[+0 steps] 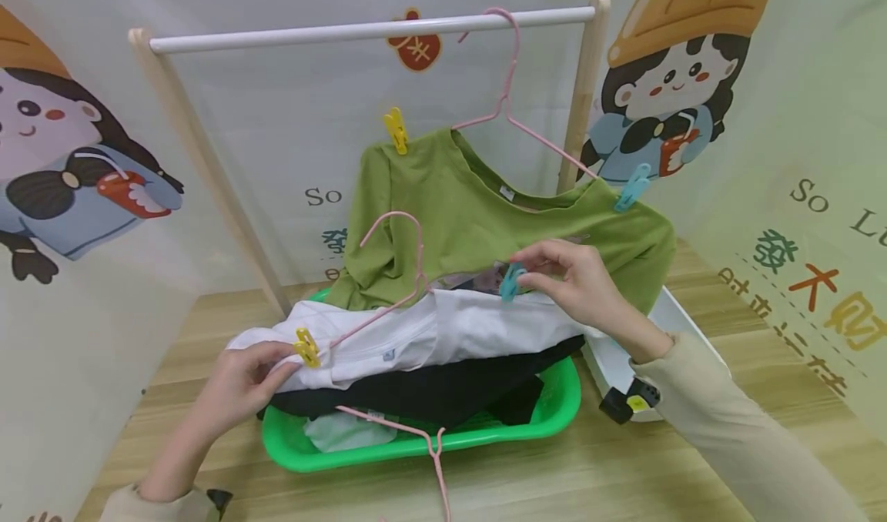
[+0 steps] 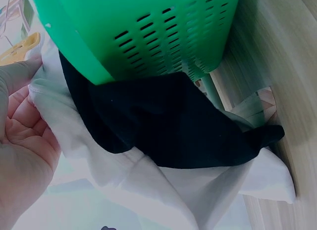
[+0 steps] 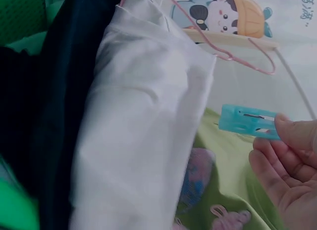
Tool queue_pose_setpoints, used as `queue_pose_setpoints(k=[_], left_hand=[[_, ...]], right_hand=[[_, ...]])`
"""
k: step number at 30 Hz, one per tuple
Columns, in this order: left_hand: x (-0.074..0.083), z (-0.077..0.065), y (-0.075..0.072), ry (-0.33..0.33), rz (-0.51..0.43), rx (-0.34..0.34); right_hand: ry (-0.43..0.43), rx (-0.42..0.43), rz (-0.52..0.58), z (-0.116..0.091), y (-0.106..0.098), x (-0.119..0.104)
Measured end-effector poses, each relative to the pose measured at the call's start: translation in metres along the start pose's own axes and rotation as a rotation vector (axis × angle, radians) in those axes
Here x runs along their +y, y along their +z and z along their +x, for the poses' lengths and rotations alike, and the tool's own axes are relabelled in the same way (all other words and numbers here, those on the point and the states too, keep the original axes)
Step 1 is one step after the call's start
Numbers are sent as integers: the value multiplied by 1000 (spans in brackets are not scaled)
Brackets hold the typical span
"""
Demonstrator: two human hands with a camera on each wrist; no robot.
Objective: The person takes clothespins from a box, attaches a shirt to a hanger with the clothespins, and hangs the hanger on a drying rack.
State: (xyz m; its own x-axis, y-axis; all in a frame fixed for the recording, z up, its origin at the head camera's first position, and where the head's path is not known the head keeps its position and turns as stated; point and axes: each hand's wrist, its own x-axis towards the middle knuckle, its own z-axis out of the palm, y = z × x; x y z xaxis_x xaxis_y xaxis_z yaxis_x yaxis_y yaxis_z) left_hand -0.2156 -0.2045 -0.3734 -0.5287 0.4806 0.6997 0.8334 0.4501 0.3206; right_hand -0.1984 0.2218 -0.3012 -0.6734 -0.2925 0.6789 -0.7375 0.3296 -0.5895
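Note:
A white shirt (image 1: 478, 326) with a pink hanger (image 1: 420, 249) in its neck lies over the green basket. My left hand (image 1: 242, 379) pinches its left shoulder beside a yellow clothespin (image 1: 307, 348), which is clipped there. In the left wrist view the white cloth (image 2: 94, 146) hangs past that hand. My right hand (image 1: 578, 283) pinches a blue clothespin (image 1: 511, 282) just above the shirt's right part. In the right wrist view the blue clothespin (image 3: 247, 122) stands apart from the white cloth, between thumb and fingers.
Behind, a green shirt (image 1: 443, 206) hangs by a pink hanger (image 1: 513, 68) on a rack's white bar (image 1: 291, 38), with a yellow and a blue clothespin on its shoulders. Black cloth (image 1: 430, 391) and another pink hanger (image 1: 436, 445) lie on the green basket (image 1: 312, 460). A white tray (image 1: 686, 322) stands right.

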Motion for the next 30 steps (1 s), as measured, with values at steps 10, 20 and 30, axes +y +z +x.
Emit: queue_pose_setpoints(k=[10,20,30], left_hand=[[1,-2,1,-8,-14,9],[0,-4,1,-13,-25,14],[1,-3,-2,-20,-12,2]], right_hand=[[95,-17,74,17,15,1],[125,-69,84,26,20,-3],[174,-94,81,28,22,-4]])
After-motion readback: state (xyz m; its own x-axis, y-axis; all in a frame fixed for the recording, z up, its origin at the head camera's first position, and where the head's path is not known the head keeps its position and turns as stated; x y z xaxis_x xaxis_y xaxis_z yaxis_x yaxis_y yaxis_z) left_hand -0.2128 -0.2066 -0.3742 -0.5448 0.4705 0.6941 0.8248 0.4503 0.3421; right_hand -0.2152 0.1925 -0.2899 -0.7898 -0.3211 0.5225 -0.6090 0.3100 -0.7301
